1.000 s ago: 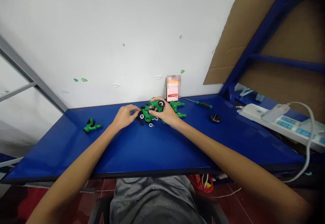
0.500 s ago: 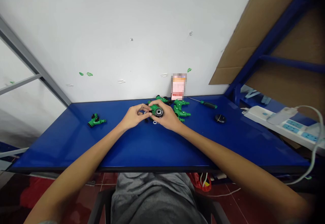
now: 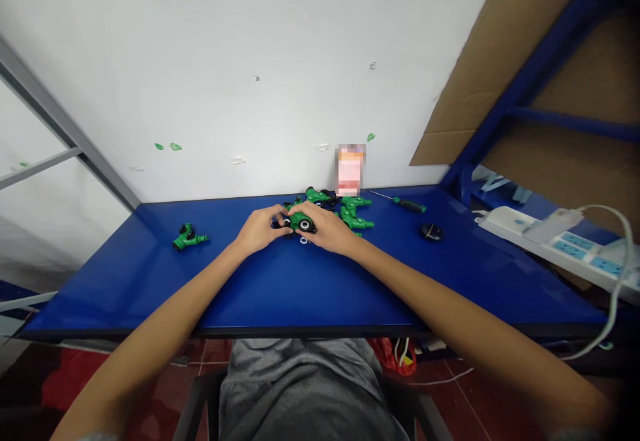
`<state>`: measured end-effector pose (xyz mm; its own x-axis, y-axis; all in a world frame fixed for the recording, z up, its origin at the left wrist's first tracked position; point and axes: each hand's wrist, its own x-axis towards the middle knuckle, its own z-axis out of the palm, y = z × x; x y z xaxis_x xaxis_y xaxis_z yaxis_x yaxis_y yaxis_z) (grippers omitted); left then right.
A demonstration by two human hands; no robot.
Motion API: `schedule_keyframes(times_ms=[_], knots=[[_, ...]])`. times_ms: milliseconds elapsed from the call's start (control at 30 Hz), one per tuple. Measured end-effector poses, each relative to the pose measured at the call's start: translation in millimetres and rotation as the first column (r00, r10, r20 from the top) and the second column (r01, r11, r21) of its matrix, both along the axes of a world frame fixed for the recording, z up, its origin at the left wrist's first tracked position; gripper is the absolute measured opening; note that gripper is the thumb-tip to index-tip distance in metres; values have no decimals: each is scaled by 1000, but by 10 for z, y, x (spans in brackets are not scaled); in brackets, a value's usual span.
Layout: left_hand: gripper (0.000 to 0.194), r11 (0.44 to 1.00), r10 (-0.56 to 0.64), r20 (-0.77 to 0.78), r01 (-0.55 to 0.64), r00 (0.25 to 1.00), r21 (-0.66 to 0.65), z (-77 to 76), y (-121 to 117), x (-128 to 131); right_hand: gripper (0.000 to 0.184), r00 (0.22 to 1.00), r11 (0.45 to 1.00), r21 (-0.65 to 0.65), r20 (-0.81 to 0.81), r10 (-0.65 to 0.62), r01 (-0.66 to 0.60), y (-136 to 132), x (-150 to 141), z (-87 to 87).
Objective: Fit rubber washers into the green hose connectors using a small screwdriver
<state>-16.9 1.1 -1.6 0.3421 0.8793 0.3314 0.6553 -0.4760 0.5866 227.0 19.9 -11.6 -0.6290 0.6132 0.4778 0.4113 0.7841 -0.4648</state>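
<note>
Green plastic hose connector [image 3: 299, 222] is held between both hands, pinched under the curled fingers of the right hand [image 3: 327, 230], the left hand [image 3: 259, 230] pressed against its side; more green hose fittings [image 3: 355, 215] lie just ahead of the right hand.

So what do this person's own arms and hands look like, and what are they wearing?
The left forearm and right forearm are bare, with no sleeve in view. The left hand and right hand wear no gloves, and neither wrist shows a watch or band. At the bottom of the view, the person wears a grey garment.
</note>
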Motion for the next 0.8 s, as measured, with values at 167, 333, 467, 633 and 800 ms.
schedule_keyframes(times_ms=[167, 333, 467, 633, 800], knots=[[27, 999, 52, 29, -52, 998, -8, 57, -13, -45, 41, 996, 997, 10, 41, -73, 73, 70, 66, 13], [24, 992, 125, 15, -126, 992, 9, 138, -35, -64, 42, 998, 998, -8, -20, -58, 58, 113, 123, 61], [40, 998, 69, 44, -69, 997, -13, 171, -39, -69, 38, 977, 993, -118, -208, -42, 17, 70, 93, 123], [41, 999, 1, 40, -2, 999, 47, 164, -18, -99, 52, 831, 797, -559, -538, -139, -229, -11, -2, 172], [42, 993, -87, -68, 92, 994, 76, 162, -59, -88, 40, 683, 583, -671, -685, -251, -459, -48, -14, 252]])
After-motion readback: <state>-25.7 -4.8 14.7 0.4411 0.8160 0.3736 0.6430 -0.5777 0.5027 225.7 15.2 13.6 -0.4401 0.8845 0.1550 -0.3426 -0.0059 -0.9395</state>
